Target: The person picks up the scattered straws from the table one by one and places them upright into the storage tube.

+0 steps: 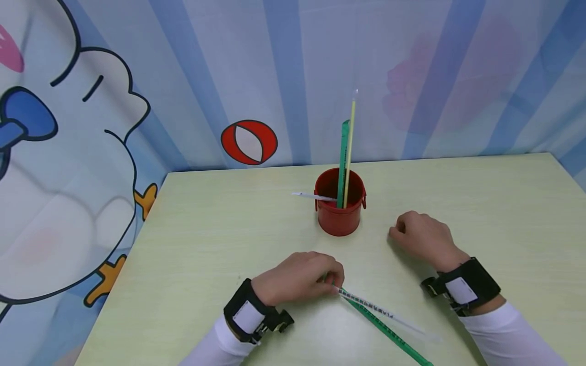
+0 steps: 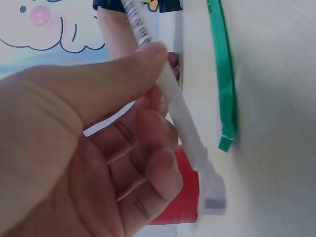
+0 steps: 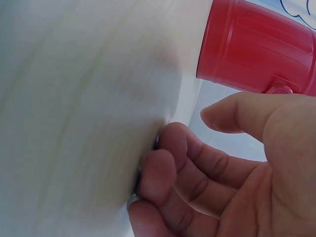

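Observation:
My left hand (image 1: 299, 277) pinches a slim white wrapped straw (image 1: 375, 307) with black print between thumb and fingers. In the left wrist view the wrapper's flattened end (image 2: 212, 192) sticks out past the fingers. A green wrapped straw (image 1: 389, 333) lies on the table just beside it. My right hand (image 1: 426, 239) rests on the table to the right, its fingers loosely curled and holding nothing. Between and beyond the hands stands a small red bucket (image 1: 339, 221). In it are a green straw (image 1: 343, 152), a thin yellow one (image 1: 350, 142) and a white one (image 1: 316, 196) leaning left over the rim.
The pale wooden table (image 1: 229, 223) reaches back to a blue-striped cloth backdrop (image 1: 320, 76) printed with cartoon figures. Side handles hang on the bucket. A black strap with a small camera sits on each wrist.

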Available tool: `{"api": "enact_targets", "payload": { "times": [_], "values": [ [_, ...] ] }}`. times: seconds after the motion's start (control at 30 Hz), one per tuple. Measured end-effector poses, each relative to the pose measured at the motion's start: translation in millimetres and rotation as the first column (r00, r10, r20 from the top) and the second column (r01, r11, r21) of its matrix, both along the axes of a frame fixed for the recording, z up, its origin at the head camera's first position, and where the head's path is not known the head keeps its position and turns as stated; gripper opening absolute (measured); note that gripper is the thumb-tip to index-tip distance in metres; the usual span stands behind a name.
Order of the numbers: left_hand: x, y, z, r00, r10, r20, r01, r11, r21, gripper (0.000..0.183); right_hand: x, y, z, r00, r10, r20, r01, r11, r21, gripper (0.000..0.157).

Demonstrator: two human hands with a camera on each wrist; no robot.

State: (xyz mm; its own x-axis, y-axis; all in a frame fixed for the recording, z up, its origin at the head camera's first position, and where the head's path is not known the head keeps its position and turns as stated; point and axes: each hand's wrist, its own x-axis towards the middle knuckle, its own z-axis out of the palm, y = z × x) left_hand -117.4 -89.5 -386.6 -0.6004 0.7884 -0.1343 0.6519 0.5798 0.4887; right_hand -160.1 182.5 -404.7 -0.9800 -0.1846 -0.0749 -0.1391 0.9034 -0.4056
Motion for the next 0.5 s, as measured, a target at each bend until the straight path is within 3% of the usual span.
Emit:
{"api": "enact_targets", "payload": {
  "times": [0.2,0.5],
  "values": [
    [-1.9,0,4.5,0.998,0.036,0.045,-0.038,0.997,0.060,0.005,-0.3,0,0.8,1.000,-0.003,0.005,0.003,1.000,0.004,0.027],
    [-3.3,-1,11.6,0.996,0.085,0.039,-0.089,0.990,0.111,0.009,-1.4,1,0.1,1.000,-0.002,0.025,0.003,1.000,-0.018,0.023]
  ]
}}
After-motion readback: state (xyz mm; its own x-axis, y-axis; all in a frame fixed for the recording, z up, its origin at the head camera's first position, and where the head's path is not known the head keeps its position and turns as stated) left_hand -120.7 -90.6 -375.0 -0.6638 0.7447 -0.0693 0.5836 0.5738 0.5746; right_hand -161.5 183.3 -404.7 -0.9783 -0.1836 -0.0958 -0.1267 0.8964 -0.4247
